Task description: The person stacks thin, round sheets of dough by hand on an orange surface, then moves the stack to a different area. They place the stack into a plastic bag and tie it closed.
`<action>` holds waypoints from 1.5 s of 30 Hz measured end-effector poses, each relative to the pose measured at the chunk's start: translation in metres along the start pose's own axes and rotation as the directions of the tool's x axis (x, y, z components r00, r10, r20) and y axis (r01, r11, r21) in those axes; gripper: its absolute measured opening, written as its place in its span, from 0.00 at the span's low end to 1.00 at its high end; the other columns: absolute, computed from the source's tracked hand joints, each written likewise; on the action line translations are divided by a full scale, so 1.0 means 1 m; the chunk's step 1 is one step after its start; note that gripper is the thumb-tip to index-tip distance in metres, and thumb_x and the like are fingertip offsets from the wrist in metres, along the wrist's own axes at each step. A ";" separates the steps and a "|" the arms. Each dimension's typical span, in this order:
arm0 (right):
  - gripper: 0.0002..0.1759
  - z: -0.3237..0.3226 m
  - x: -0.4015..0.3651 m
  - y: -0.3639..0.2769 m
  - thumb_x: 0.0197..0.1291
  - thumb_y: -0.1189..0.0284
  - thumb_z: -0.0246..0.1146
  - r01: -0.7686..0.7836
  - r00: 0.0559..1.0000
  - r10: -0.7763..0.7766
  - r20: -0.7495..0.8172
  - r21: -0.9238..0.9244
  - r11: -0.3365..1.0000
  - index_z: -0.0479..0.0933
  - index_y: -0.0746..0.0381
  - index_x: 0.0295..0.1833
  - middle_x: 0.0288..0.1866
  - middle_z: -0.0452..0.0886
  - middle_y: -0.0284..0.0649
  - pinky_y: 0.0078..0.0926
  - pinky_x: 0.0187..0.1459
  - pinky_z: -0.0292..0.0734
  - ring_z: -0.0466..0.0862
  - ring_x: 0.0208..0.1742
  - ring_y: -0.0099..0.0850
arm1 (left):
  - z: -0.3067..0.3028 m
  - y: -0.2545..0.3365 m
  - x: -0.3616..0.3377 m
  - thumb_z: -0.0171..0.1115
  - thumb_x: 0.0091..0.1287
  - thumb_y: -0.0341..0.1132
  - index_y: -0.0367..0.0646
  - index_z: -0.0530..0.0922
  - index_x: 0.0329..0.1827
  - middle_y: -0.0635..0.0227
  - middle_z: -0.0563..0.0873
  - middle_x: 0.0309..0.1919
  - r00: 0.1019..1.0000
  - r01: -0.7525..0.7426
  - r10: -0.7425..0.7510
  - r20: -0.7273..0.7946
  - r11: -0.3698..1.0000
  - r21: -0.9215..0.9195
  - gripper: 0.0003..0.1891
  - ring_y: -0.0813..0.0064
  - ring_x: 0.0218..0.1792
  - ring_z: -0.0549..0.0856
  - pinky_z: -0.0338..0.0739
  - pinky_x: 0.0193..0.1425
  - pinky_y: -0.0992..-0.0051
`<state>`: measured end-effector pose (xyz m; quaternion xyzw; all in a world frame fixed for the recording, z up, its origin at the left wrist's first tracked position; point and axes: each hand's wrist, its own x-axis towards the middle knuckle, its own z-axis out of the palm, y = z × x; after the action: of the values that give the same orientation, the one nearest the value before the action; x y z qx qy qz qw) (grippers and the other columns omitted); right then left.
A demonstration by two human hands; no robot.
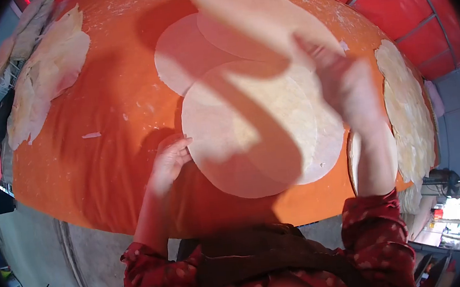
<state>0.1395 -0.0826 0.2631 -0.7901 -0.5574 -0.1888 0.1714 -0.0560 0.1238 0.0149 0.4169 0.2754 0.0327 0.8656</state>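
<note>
Logging both hands over the orange-covered desk [107, 179], where thin, pale, round sheets lie overlapping near the middle. My left hand [170, 159] is at the left edge of the front sheet [224, 169], palm low, forearm reaching in from the near side. Its fingers are bent, the tips touching or just beside the rim; I cannot tell whether they pinch it. The front sheet lies flat and partly overlaps the lower right sheet [328, 144]; the rear left sheet [178, 53] lies beyond, its near part under the overlap. My right hand [347, 83] is motion-blurred above the right side of the group. Its fingers point up and to the left, at the lower right part of a raised sheet [260, 8]. This sheet is also blurred, slants across the top of the view and appears to be off the desk, with a dark shadow below it. Blur hides the fingertips, so I cannot tell whether they grip it or are spread. A small stack [356, 155] sits by the right forearm, partly hidden by it. Farther right, a large stack [406, 108] of uneven-edged sheets lies along the desk's side; a left-hand pile [49, 78] lies at the opposite side.
</note>
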 end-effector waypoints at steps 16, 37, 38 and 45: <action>0.23 0.122 -0.143 -0.099 0.47 0.76 0.57 -0.131 0.986 0.108 0.126 0.187 0.974 0.68 0.69 0.52 0.42 0.76 0.52 0.32 0.38 0.76 0.78 0.44 0.42 | 0.086 0.004 -0.048 0.38 0.57 0.67 0.46 0.52 0.65 0.50 0.53 0.64 0.877 0.334 0.031 0.480 0.678 -0.655 0.40 0.53 0.65 0.52 0.46 0.65 0.49; 0.16 0.086 -0.165 -0.009 0.45 0.71 0.58 -0.270 0.900 0.296 0.320 -0.124 0.955 0.71 0.64 0.42 0.36 0.75 0.43 0.35 0.34 0.73 0.77 0.36 0.36 | 0.111 -0.062 0.021 0.49 0.49 0.22 0.43 0.64 0.55 0.57 0.75 0.49 0.820 0.427 -0.242 0.518 0.862 -0.272 0.25 0.59 0.51 0.74 0.64 0.57 0.58; 0.17 0.097 -0.174 -0.025 0.47 0.68 0.59 -0.395 0.816 0.367 0.446 -0.031 0.918 0.71 0.65 0.43 0.38 0.76 0.45 0.36 0.36 0.74 0.77 0.39 0.37 | 0.113 -0.062 0.018 0.48 0.48 0.21 0.41 0.63 0.56 0.55 0.73 0.51 0.823 0.420 -0.202 0.531 0.846 -0.330 0.27 0.58 0.53 0.72 0.62 0.59 0.58; 0.22 0.112 -0.197 -0.034 0.48 0.71 0.57 -0.397 0.911 0.389 0.138 0.035 0.917 0.69 0.66 0.51 0.47 0.75 0.51 0.34 0.41 0.75 0.77 0.46 0.44 | 0.137 -0.051 0.016 0.48 0.47 0.21 0.45 0.53 0.63 0.49 0.65 0.57 0.746 0.393 -0.014 0.666 0.817 -0.423 0.35 0.52 0.59 0.64 0.54 0.65 0.55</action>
<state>0.0589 -0.1790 0.0711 -0.8908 -0.4026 -0.0821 0.1943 0.0178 -0.0013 0.0393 0.1084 -0.0087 -0.1333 0.9851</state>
